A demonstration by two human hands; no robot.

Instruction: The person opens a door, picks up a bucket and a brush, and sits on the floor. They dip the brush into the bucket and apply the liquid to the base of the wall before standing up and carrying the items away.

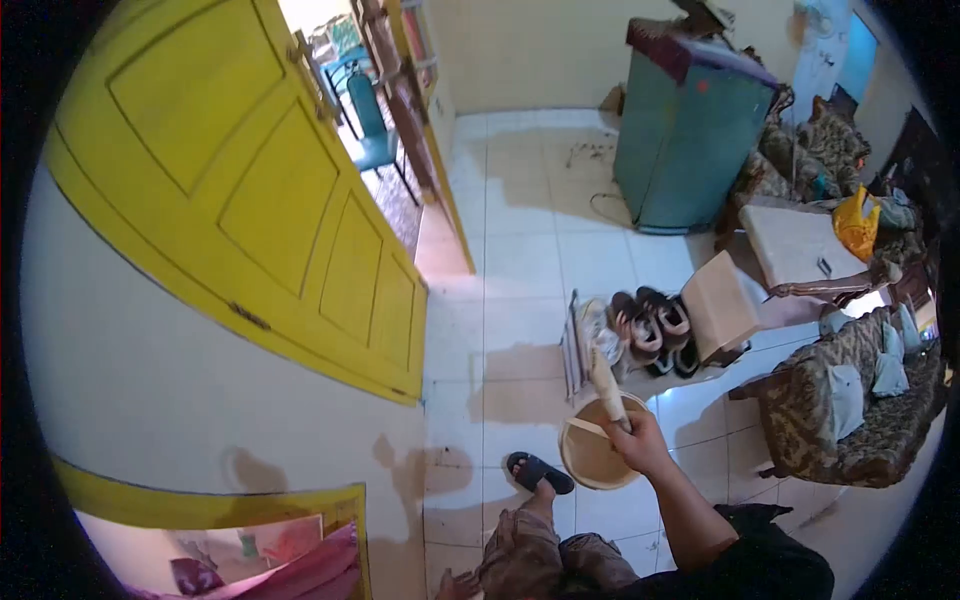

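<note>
My right hand [640, 442] is closed around a pale, stick-shaped tool [608, 392], thick and cream-coloured at its far end. What kind of tool it is, I cannot make out. Below and beside that hand is a round beige bucket [590, 462], with a light flat strip [588, 428] across its upper part. Whether the hand also touches the bucket is hidden. At the bottom edge, my left hand [458, 586] shows only partly beside my leg, fingers apart and holding nothing visible. A dark sandal [540, 474] is on my foot, left of the bucket.
A shoe rack [572, 345] with several shoes [650, 325] and a cardboard box [720, 308] stands just ahead. Farther back is a green refrigerator [672, 140]. A patterned sofa [830, 410] and a table [795, 245] are at right. A yellow door [240, 190] stands left beside a doorway.
</note>
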